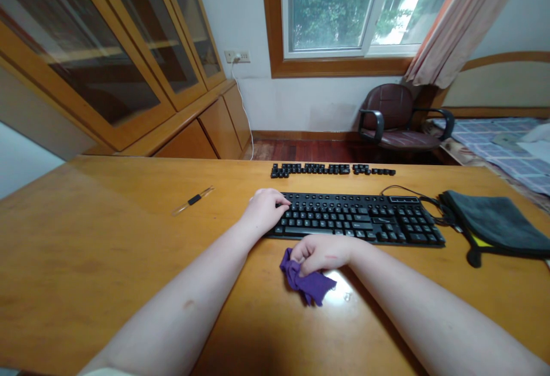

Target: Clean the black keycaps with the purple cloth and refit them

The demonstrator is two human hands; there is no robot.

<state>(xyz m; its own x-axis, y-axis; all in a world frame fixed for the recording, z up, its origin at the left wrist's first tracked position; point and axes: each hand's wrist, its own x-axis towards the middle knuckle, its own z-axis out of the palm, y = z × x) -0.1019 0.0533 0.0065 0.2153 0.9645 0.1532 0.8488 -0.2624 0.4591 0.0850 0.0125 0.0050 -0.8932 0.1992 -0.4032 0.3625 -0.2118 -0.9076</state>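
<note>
A black keyboard [361, 218] lies across the wooden desk [107, 250] in front of me. My left hand [265, 208] rests on the keyboard's left end, fingers curled over its edge and gripping it. My right hand [320, 253] is closed on a crumpled purple cloth [307, 281], which it presses on the desk just in front of the keyboard. A row of loose black keycaps [330, 169] is lined up near the desk's far edge, behind the keyboard.
A thin clear tool with a black band [193, 200] lies left of the keyboard. A folded dark grey cloth [494, 224] and the keyboard's cable [412, 191] sit at the right. Beyond the desk stand a wooden glass-door cabinet [107, 61], an armchair [399, 121] and a bed [502, 141].
</note>
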